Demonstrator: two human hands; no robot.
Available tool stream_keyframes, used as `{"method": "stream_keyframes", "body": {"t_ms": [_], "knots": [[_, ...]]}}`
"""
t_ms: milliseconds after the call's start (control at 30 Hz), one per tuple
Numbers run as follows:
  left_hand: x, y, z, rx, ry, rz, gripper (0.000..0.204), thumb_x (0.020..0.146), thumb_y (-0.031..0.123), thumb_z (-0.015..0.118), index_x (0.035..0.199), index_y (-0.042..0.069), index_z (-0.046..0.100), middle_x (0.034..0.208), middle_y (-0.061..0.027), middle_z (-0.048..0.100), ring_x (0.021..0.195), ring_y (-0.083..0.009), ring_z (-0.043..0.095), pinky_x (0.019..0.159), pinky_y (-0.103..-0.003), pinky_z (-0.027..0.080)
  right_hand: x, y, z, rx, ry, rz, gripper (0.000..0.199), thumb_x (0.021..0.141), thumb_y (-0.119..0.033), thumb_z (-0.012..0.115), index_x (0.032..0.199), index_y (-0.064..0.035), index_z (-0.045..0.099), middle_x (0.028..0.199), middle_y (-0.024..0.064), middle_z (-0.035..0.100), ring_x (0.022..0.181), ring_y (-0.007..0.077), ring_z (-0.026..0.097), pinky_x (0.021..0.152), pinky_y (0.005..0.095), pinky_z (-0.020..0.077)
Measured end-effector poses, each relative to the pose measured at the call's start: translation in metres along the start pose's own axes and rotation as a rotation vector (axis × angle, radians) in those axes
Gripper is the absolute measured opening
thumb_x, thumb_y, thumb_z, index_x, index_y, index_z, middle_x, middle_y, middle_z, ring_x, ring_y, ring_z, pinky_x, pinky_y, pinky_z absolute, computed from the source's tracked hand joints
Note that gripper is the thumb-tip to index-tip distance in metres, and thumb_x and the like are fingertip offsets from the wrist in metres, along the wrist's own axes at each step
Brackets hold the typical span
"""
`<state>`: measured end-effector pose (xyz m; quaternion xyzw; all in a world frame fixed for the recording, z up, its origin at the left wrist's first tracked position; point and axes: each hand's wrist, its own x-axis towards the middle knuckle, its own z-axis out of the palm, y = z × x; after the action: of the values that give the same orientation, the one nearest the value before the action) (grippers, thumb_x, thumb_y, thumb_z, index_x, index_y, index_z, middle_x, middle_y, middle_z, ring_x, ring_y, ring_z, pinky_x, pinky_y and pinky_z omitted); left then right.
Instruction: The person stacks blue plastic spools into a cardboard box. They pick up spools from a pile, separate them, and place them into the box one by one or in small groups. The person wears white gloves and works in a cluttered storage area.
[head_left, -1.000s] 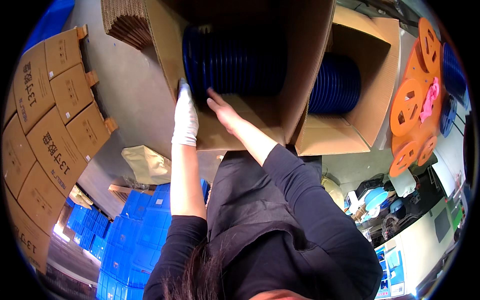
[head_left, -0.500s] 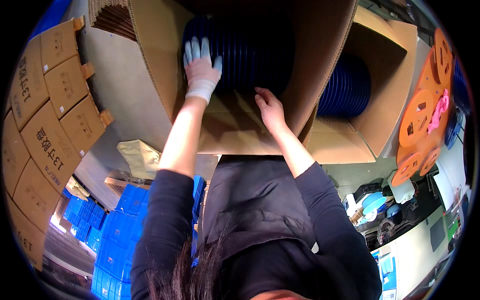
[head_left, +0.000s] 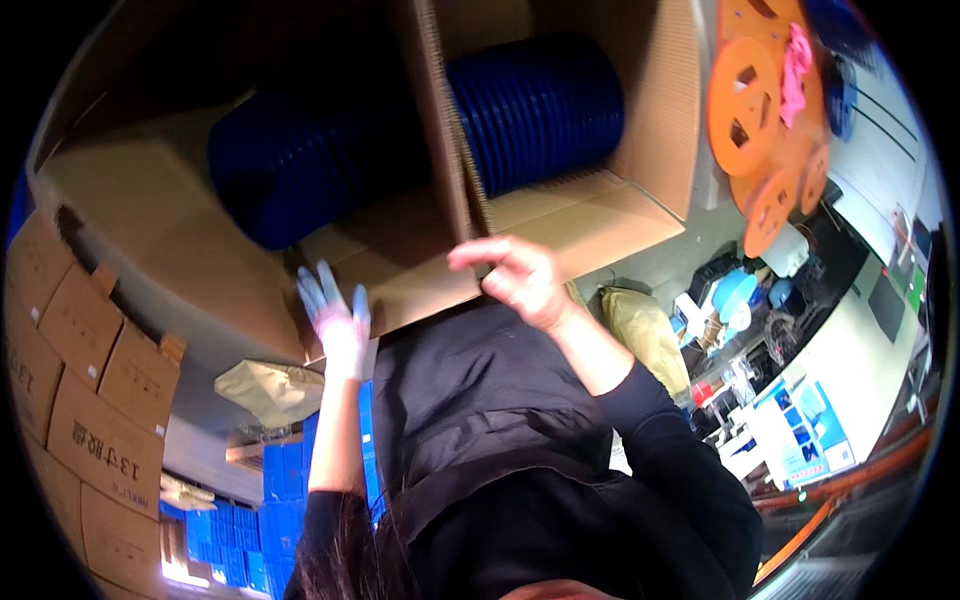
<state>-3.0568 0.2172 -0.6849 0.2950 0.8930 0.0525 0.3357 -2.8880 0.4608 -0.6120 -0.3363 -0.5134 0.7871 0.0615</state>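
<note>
My left hand (head_left: 338, 322), in a pale glove with bluish fingertips, is held with fingers spread at the near edge of an open cardboard box (head_left: 150, 215). It holds nothing. Inside that box a row of dark blue plastic reels (head_left: 285, 175) lies on its side, its far part lost in shadow. My bare right hand (head_left: 525, 285) is raised near the lower end of the cardboard wall, fingers stretched leftward and nothing in them. Whether it touches the cardboard I cannot tell. A second open box (head_left: 650, 130) adjoins on the right, with more blue reels (head_left: 540, 110) inside.
Closed cartons (head_left: 110, 430) are stacked at the left. Orange reels (head_left: 745, 105) with a pink cloth (head_left: 795, 75) stand at the upper right. Blue crates (head_left: 285, 475) and a beige sack (head_left: 270, 390) lie lower left; another sack (head_left: 645, 335) and a cluttered worktable (head_left: 850, 400) are to the right.
My left hand has come off the blue reels and back to the box's near edge. My right hand has left the box interior for the dividing wall. The view has shifted rightward.
</note>
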Motion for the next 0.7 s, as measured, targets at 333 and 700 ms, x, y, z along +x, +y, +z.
{"method": "stream_keyframes", "body": {"t_ms": [333,700], "knots": [[-0.101,0.065,0.029,0.030,-0.104,0.236,0.069,0.083,0.021,0.060,0.142,-0.001,0.032,0.149,-0.0290,0.022,0.137,-0.0490,0.021,0.112,-0.055,0.019,0.091,0.107,-0.286,-1.308,0.664,0.034,0.043,0.077,-0.016,0.070,0.118,-0.0136,0.058,0.129,0.0146,0.049,0.119,0.0347,0.047,0.098,0.0428,0.0422],[-0.110,0.115,0.067,0.044,-0.075,0.145,0.068,0.084,0.020,0.058,0.143,0.000,0.031,0.149,-0.0261,0.024,0.138,-0.0466,0.020,0.113,-0.055,0.016,0.100,0.110,-0.271,-1.605,0.373,0.379,0.048,0.077,-0.032,0.065,0.123,-0.0200,0.058,0.126,0.0096,0.050,0.118,0.0322,0.045,0.092,0.0579,0.0367]]}}
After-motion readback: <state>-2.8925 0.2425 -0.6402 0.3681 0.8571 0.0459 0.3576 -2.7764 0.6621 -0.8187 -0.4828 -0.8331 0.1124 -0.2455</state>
